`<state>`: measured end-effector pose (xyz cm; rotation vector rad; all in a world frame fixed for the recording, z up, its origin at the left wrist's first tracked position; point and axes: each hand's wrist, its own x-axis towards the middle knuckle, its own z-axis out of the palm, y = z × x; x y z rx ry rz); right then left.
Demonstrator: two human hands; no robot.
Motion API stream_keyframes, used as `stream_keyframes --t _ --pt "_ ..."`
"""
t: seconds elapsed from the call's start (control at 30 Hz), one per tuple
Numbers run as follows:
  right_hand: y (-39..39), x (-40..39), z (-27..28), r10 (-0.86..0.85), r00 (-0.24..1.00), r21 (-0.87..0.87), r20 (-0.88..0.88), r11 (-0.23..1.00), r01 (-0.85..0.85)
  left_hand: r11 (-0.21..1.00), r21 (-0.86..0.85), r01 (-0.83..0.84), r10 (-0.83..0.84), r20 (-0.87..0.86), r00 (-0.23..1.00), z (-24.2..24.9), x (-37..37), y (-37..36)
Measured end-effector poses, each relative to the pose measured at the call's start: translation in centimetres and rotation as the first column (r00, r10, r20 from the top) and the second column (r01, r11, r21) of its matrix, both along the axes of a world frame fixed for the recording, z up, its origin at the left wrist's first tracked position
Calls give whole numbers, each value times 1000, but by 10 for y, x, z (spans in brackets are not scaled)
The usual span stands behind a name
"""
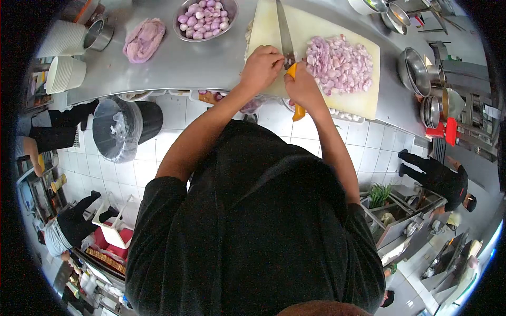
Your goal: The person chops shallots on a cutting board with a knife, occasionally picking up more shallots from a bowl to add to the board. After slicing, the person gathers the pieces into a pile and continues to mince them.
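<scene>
My right hand (304,88) grips the yellow handle of a kitchen knife (284,31), whose long blade points away from me over the white cutting board (366,108). Close beside the heel of the blade, my left hand (262,67) has its fingers curled together; whatever they pinch is too small or hidden to make out. A heap of sliced shallots (340,64) covers the right part of the board. Whole peeled shallots fill a metal bowl (178,30) at the back left.
A bunched pinkish net or cloth (144,41) lies on the steel counter (118,73). Stacked white containers (66,75) stand left, metal bowls (414,71) right. Below is a lined bin (113,142). Other people (437,176) stand around the kitchen.
</scene>
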<state>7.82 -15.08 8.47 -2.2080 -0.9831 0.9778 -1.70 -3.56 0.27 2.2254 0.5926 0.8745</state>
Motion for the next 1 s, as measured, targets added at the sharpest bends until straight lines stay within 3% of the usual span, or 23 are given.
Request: stream_keyframes --t 0.3,0.8,1.0 --pt "-8 2 48 28 1000 -118 2 993 -28 998 55 6 -6 -2 1000 0 -4 -1" --pt "-9 -4 17 -22 1000 -93 -4 995 21 999 35 -5 5 4 1000 -2 0 -1" --pt "-11 6 -36 62 973 -8 222 998 -62 999 47 -17 17 7 1000 -6 -1 -1"
